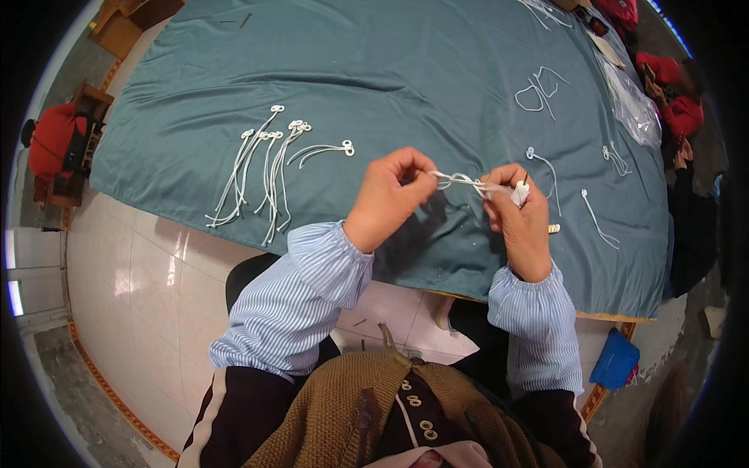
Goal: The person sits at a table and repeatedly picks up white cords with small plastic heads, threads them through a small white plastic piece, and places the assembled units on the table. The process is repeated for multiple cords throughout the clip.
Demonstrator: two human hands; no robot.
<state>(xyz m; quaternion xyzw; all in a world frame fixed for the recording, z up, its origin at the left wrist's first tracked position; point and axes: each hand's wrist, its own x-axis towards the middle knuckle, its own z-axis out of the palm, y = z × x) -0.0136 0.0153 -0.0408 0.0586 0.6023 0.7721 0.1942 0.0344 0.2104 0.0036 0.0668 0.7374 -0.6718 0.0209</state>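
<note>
Over the near part of the cloth, a looped white cord point(462, 181) is stretched between my two hands. My left hand point(392, 199) pinches one end of it between thumb and fingertips. My right hand point(521, 222) grips the other end, its fingers closed. A small white piece with a thin dark tip point(520, 193) also sticks out of the right hand; its kind I cannot make out. Left of my hands lie several knotted white cords point(275, 175) with looped heads and long tails. One more knotted cord point(347, 147) lies closest to my left hand.
A green cloth point(406, 93) covers the table. On the right lie a loose cord point(538, 90), more knotted cords point(599, 220) and a clear plastic bag point(633, 105). People in red sit along the right edge. A blue bag point(615, 359) is below the table's right corner.
</note>
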